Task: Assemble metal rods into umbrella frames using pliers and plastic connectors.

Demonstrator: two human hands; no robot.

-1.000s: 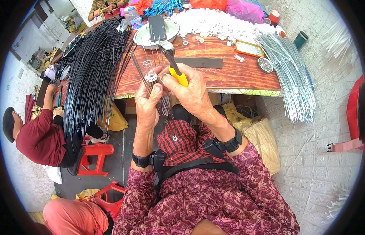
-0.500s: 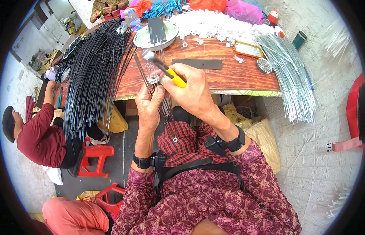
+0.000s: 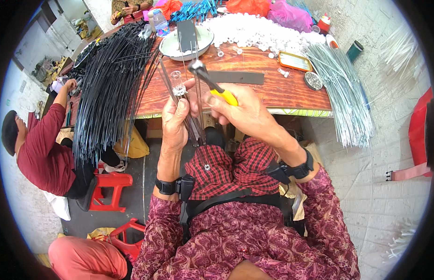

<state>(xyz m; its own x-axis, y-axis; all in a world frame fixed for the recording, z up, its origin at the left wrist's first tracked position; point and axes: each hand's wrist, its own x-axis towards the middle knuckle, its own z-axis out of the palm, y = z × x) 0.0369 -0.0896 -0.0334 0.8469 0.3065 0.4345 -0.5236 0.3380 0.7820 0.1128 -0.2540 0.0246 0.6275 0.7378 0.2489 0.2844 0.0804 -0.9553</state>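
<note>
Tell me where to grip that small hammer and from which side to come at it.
Grip the yellow handle, at its rear end, coming from the right, as the right hand does. The head points up-left toward the clear cap that the left hand holds, so that end must stay free.

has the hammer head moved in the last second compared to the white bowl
Yes. The hammer in the right hand has swung left and toward the person, off the rim of the white bowl, to just above the clear cap in the left hand.
</note>
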